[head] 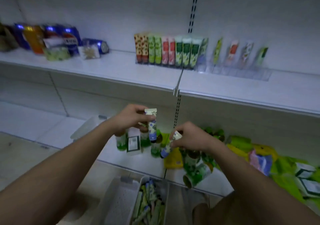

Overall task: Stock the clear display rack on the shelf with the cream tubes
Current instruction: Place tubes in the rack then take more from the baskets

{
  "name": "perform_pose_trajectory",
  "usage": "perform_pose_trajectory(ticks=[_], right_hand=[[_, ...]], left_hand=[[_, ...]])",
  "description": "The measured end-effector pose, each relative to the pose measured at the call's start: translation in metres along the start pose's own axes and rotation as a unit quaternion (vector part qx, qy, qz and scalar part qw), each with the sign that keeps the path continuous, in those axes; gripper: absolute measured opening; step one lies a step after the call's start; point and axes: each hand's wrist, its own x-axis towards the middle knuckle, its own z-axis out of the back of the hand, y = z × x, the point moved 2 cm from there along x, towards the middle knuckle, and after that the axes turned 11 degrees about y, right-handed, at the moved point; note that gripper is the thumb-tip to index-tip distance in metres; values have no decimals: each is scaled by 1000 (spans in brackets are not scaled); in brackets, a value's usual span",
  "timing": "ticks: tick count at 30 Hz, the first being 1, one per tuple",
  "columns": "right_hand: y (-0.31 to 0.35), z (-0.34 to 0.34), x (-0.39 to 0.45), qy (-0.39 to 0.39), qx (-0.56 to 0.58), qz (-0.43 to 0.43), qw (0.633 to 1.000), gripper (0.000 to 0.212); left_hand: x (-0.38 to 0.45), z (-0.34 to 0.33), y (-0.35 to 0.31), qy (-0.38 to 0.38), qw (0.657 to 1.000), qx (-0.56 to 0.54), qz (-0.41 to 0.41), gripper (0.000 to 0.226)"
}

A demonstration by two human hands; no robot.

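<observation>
Clear plastic forms the display rack [232,72] at our one o'clock on the upper shelf [103,72]. Its left slots are packed with upright cream tubes [170,52]: strawberry-print, light green, pink and dark green ones side by side. Toward the right, the slots hold only single tubes [233,50] leaning back, with gaps between them (motion blur keeps us from reading any label).

At six o'clock, below our arms, a white bin [121,202] has a perforated floor in its left compartment, while its right compartment holds a loose heap of green and blue-capped tubes [150,205].

We hold one tube in each hand, well below the rack. Our left hand [129,119] pinches a cream tube with blue flowers [152,124] near its crimped top, so it hangs upright with the blue cap down. Our right hand [188,138], just to the three o'clock side, curls its fingers around a second floral tube [168,146], tilted with its blue cap pointing toward seven o'clock. The two hands are close but not touching.

Behind them, the lower shelf [143,162] carries green bottles [192,166] and yellow-green packets [280,169].
</observation>
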Motion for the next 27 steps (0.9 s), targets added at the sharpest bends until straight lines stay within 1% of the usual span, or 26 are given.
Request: perform_pose_trajectory(ticks=[2,3,7,10,13,18,23,27], right_hand=[[18,25,-19,-39,-1,23,999,29],[27,37,-28,-51,0,34,998,30],[59,89,-64,-79,8,92,993,21],[77,129,-84,-111,2,114,987,23],[91,165,-101,-148,-12,117,982,26],[100,209,-115,-224,-67,109,966,11],[98,240,-109,-253,-90,78,960,6],[87,261,-89,-275,-120,49,953,3]], left_hand=[[-5,3,-41,13,999,35,-29,14],[-8,4,-62,18,998,48,-43,13],[-17,4,-139,27,990,103,-96,18],[-16,1,-187,38,982,130,-130,20],[-10,-2,-224,29,981,116,-155,18],[5,-2,-258,12,976,127,-177,16],[29,2,-272,-37,971,123,-201,18],[55,1,-275,-61,968,118,-212,18]])
